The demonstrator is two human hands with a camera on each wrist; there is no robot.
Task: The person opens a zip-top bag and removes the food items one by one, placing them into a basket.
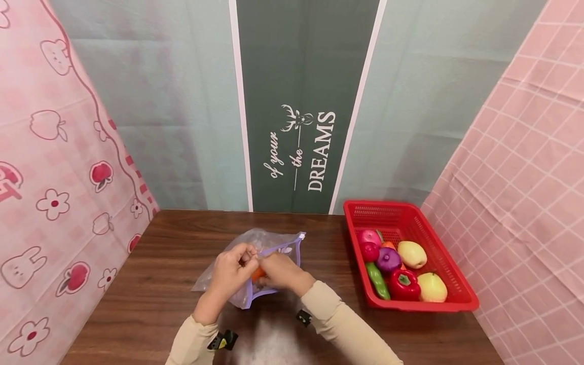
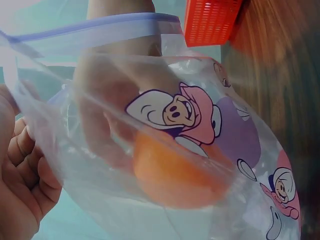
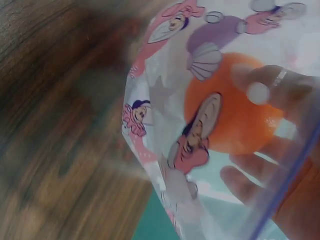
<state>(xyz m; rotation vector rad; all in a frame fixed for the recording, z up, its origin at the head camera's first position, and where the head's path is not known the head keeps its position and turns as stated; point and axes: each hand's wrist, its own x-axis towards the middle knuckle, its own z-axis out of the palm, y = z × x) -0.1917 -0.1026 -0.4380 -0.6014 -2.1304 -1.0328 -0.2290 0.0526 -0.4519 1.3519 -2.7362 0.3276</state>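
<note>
A clear zip bag (image 1: 214, 274) with a purple zip edge and printed cartoon figures is held just over the wooden table. My left hand (image 1: 232, 271) pinches the rim of its mouth on the left side. My right hand (image 1: 284, 272) reaches in through the open mouth. Inside the bag, a round, smooth orange (image 3: 235, 110) sits between the right thumb and fingers, seen through the printed plastic. The left wrist view shows the same orange (image 2: 175, 175) low in the bag, partly covered by a cartoon print.
To the right stands a red basket (image 1: 456, 284) holding a purple onion-like vegetable (image 1: 389, 259), a red bell pepper (image 1: 405, 286), a green pepper (image 1: 376, 281), pale yellow fruits (image 1: 432, 288) and other produce. Fabric curtains border the wooden table (image 1: 150, 284) at the back and sides.
</note>
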